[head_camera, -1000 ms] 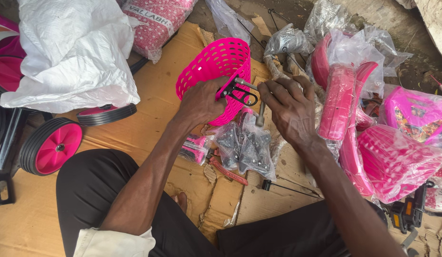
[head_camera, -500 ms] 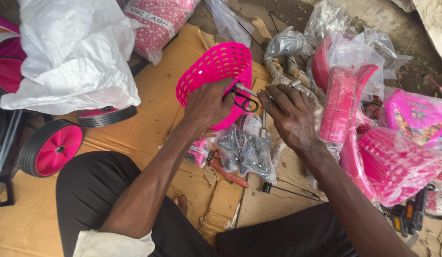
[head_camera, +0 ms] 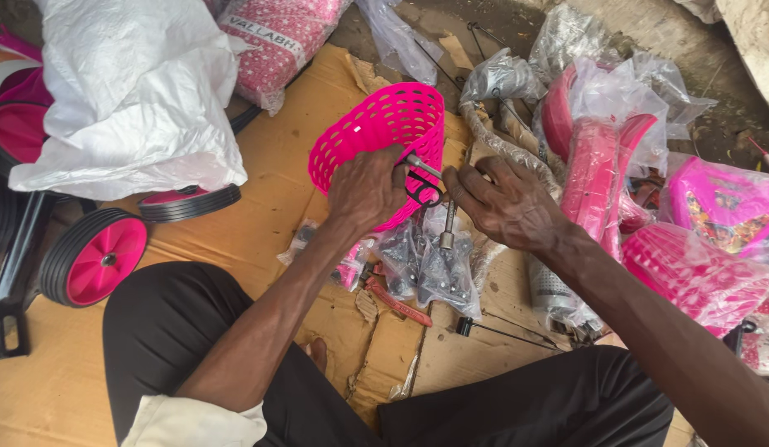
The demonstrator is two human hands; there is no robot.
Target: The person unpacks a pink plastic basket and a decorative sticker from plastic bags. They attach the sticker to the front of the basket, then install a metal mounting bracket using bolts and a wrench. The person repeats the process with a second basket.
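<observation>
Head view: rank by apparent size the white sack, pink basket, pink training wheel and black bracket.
1. white sack
2. pink basket
3. pink training wheel, though nearer the camera, so unsure against the basket
4. black bracket

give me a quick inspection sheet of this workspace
surface: flattened cardboard on the ground, torn near the knees
job's things: pink perforated basket with a black bracket against its side; a socket tool stands below the bracket
clutter: bags of small hardware, red-handled pliers, plastic-wrapped pink parts, white sack
grippers: left hand grips the basket at the bracket; right hand at the tool
cables: nothing seen
surroundings: small pink wheels with black tyres at the left, bare dirt beyond
</observation>
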